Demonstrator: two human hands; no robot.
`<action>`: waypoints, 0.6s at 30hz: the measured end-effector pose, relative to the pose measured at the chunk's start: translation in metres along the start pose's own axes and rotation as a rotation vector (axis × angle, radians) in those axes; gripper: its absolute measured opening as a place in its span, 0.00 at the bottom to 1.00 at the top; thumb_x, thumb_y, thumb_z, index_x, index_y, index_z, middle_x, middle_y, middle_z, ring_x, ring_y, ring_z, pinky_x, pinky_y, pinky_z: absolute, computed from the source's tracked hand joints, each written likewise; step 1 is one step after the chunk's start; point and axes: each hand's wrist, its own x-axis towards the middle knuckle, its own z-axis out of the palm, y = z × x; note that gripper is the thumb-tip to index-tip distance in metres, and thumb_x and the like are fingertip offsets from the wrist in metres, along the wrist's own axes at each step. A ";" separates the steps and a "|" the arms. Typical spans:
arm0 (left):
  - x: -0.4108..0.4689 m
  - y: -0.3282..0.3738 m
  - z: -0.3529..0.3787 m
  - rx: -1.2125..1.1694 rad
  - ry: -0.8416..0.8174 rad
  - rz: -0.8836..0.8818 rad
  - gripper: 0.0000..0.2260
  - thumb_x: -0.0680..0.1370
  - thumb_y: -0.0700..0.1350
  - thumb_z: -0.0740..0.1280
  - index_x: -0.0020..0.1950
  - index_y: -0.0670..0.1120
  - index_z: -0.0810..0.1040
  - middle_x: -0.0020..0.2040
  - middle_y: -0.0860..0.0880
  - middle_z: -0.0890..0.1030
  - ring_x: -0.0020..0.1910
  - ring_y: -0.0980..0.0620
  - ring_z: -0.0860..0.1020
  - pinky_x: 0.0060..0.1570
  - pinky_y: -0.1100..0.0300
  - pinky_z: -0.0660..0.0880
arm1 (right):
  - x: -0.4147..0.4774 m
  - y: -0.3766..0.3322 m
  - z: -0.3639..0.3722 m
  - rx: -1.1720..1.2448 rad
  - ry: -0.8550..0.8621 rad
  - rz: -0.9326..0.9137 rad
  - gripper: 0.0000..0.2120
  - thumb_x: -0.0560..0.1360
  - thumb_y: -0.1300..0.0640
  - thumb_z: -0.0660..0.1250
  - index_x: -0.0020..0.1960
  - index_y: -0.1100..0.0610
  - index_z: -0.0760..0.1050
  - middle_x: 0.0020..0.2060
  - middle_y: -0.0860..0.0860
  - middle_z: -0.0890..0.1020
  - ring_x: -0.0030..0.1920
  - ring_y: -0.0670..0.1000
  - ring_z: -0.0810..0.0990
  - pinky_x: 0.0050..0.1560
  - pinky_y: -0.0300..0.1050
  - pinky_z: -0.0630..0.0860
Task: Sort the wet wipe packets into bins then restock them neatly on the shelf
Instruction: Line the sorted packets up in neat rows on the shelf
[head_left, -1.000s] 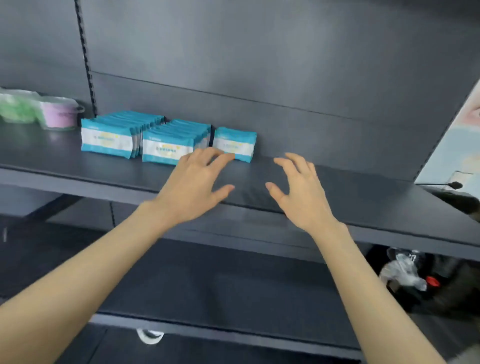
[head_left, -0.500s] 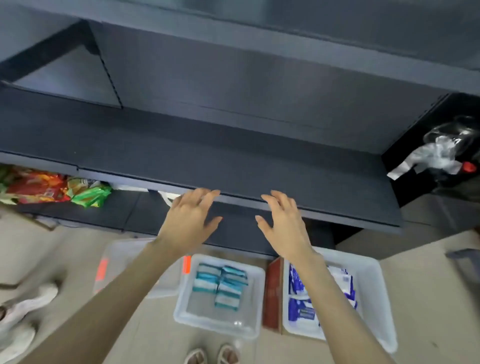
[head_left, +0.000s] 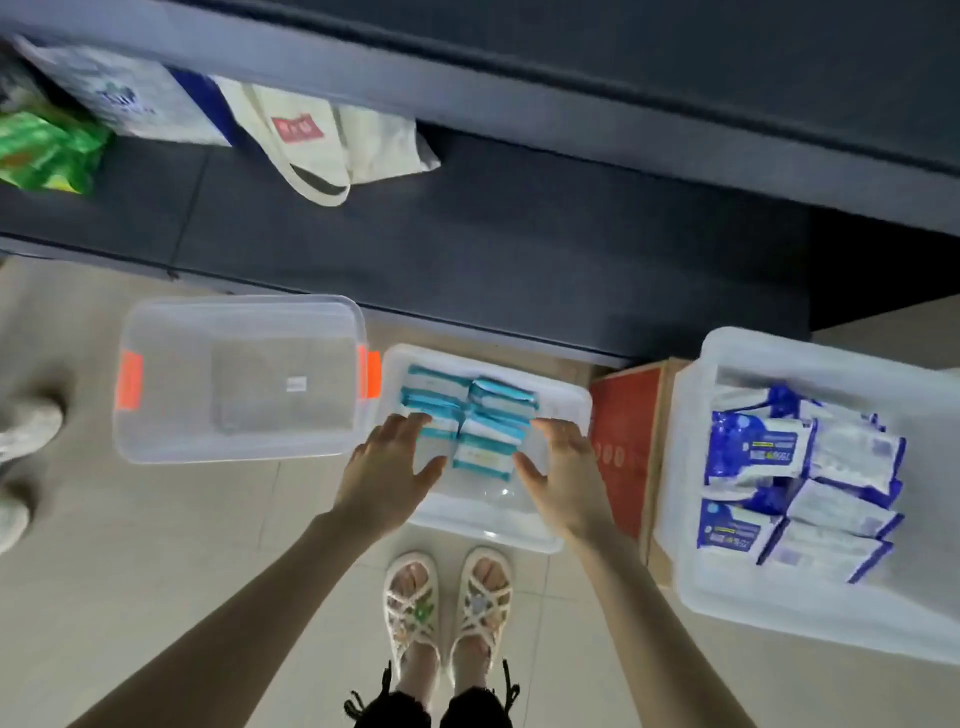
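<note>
A clear bin (head_left: 569, 400) on the floor in front of my feet holds several teal-and-white wipe packets (head_left: 480, 415) in two rows. My left hand (head_left: 387, 470) reaches down over the bin's left side, fingers spread and empty. Over the right side hovers my right hand (head_left: 563, 467), fingers also spread and empty. The packets lie between the two hands. A larger clear bin (head_left: 691, 467) at the right holds several dark-blue-and-white wipe packets (head_left: 753, 452). An empty clear bin (head_left: 156, 441) with orange clips stands to the left.
The dark bottom shelf (head_left: 467, 234) runs along behind the bins, with a cloth tote bag (head_left: 322, 135), a white bag and green packets (head_left: 41, 150) on it. A red cardboard box (head_left: 621, 431) stands between two bins. Another person's shoes (head_left: 21, 431) are at the left edge.
My view has dropped from the upper shelf with stacked teal packets to the floor bins. Both hands came down from the shelf edge to just above the teal packets' bin.
</note>
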 end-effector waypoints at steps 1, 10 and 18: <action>0.012 -0.012 0.020 -0.027 -0.014 -0.031 0.23 0.78 0.50 0.65 0.71 0.45 0.66 0.66 0.46 0.73 0.63 0.46 0.73 0.61 0.51 0.71 | 0.013 0.012 0.019 0.044 -0.008 0.028 0.23 0.77 0.52 0.65 0.70 0.58 0.67 0.65 0.56 0.72 0.65 0.56 0.71 0.64 0.46 0.67; 0.123 -0.117 0.207 -0.160 0.006 -0.270 0.26 0.77 0.50 0.67 0.71 0.44 0.62 0.67 0.44 0.70 0.65 0.44 0.69 0.62 0.47 0.70 | 0.124 0.123 0.201 0.351 -0.005 0.271 0.24 0.76 0.50 0.68 0.68 0.58 0.68 0.62 0.56 0.75 0.62 0.55 0.73 0.63 0.52 0.72; 0.203 -0.186 0.318 -0.170 0.129 -0.387 0.43 0.74 0.61 0.67 0.77 0.48 0.44 0.77 0.47 0.49 0.75 0.42 0.53 0.71 0.38 0.57 | 0.190 0.178 0.309 0.498 0.151 0.340 0.36 0.66 0.48 0.77 0.68 0.57 0.65 0.58 0.51 0.66 0.62 0.54 0.68 0.67 0.54 0.68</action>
